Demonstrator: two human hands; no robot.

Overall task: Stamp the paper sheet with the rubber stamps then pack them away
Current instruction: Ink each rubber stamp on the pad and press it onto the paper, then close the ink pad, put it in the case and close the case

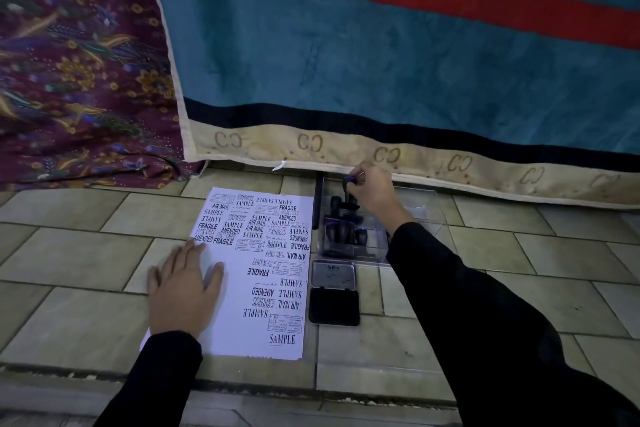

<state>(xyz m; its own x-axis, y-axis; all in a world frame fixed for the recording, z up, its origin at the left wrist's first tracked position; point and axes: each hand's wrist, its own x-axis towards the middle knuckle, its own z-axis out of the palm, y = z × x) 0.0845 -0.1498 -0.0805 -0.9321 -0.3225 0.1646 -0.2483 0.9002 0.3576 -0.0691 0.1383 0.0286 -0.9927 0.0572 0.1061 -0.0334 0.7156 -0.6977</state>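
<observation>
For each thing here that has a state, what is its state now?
paper sheet: flat on floor, many prints on it
ink pad: lid open
clear case: stamps standing inside
left hand: flat, presses the paper sheet
right hand: grips a stamp at the case

Flat on the floor (69, 253) in the middle, a sheet (256, 274), with the left hand (183, 291) pressed on its near left edge. Just right of the sheet, an ink pad (334, 291) lying open, lid on the far side; behind the pad, a case (412, 215) with stamps (341, 232) standing in its left part, and above the case's far left corner the right hand (372, 194) pinching one stamp (347, 184). Behind all, along the far edge of the floor, a blanket (381, 62) hanging down, with a cloth (69, 62) to its left, beyond the sheet's far left.
</observation>
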